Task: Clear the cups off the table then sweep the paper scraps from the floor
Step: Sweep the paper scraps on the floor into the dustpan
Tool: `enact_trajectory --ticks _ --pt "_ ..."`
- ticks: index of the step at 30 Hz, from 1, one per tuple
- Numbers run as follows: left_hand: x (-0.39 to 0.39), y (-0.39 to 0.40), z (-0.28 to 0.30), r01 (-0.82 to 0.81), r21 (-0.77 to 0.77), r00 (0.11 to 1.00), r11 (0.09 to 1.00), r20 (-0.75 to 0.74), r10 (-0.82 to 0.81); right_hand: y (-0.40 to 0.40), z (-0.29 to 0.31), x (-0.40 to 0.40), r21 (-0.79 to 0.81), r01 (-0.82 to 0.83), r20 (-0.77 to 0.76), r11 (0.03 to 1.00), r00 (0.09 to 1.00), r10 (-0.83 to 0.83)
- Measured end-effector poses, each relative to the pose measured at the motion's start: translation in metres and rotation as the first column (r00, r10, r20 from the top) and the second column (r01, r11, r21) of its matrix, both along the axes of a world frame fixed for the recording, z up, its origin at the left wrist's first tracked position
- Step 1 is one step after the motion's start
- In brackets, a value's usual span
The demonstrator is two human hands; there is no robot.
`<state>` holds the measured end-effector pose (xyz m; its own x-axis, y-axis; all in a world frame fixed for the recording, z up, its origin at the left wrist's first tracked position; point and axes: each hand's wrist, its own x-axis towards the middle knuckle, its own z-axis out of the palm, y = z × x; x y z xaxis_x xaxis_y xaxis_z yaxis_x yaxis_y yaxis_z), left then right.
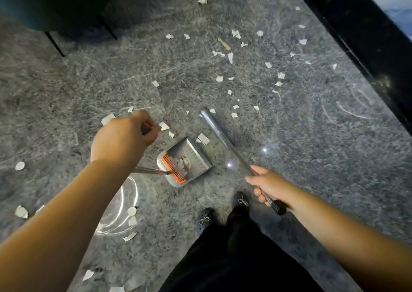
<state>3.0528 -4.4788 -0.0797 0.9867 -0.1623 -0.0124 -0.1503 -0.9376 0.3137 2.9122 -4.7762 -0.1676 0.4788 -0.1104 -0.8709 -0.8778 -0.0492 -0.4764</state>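
Over scrap-strewn floor (pixel 289 135) — L hand (pixel 121 140) grips dustpan (pixel 185 161) handle, R hand (pixel 270 185) grips broom pole (pixel 225 139).

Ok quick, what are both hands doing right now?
Left hand: closed, gripping the dustpan handle.
Right hand: closed, gripping the broom pole.

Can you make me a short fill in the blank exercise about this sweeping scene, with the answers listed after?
1. The comb-like teeth inside the grey plastic dustpan are ____ in colour.
2. The right hand grips a long silver ____ with a black end.
3. White torn paper scraps lie scattered on the grey speckled ____.
4. The left hand grips the handle of the ____.

Answers: orange; pole; floor; dustpan
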Motion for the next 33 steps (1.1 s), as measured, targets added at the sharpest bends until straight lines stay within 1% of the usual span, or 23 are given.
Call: enact_trajectory --ticks 5,8,10,13,16,18,22,26,29,33 --pt "0.011 0.006 -0.009 -0.073 0.060 0.997 0.996 -0.001 0.073 -0.017 -0.015 0.048 -0.086 -0.079 0.018 0.993 0.997 0.081" --pt "0.015 0.000 -0.020 -0.087 0.123 0.995 0.989 -0.034 0.092 -0.020 -0.033 0.078 -0.120 -0.166 -0.020 0.979 0.986 0.164" --pt "0.022 -0.001 -0.024 -0.124 0.128 0.991 0.984 -0.042 0.131 -0.018 -0.044 0.093 -0.111 -0.233 -0.045 0.966 0.972 0.230" --pt "0.034 0.001 -0.025 -0.189 0.122 0.979 0.974 -0.050 0.196 -0.007 -0.054 0.106 -0.092 -0.348 -0.072 0.933 0.937 0.342" --pt "0.039 0.001 -0.025 -0.193 0.128 0.979 0.973 -0.047 0.200 0.009 -0.057 0.098 -0.072 -0.476 -0.117 0.877 0.877 0.466" --pt "0.039 0.000 -0.025 -0.203 0.131 0.977 0.970 -0.044 0.210 0.017 -0.057 0.087 -0.043 -0.527 -0.143 0.849 0.844 0.517" --pt "0.036 -0.005 -0.026 -0.212 0.149 0.974 0.966 -0.044 0.221 0.026 -0.046 0.075 0.027 -0.527 -0.153 0.849 0.837 0.525" --pt "0.036 -0.001 -0.024 -0.216 0.140 0.974 0.966 -0.041 0.223 0.033 -0.029 0.077 0.092 -0.472 -0.118 0.877 0.869 0.480" --pt "0.035 0.005 -0.021 -0.240 0.113 0.967 0.964 -0.055 0.247 0.036 -0.020 0.079 0.076 -0.486 -0.103 0.871 0.865 0.491" --pt "0.033 0.021 -0.015 -0.291 0.083 0.950 0.953 -0.092 0.298 0.027 -0.014 0.088 0.003 -0.454 -0.080 0.891 0.888 0.452"
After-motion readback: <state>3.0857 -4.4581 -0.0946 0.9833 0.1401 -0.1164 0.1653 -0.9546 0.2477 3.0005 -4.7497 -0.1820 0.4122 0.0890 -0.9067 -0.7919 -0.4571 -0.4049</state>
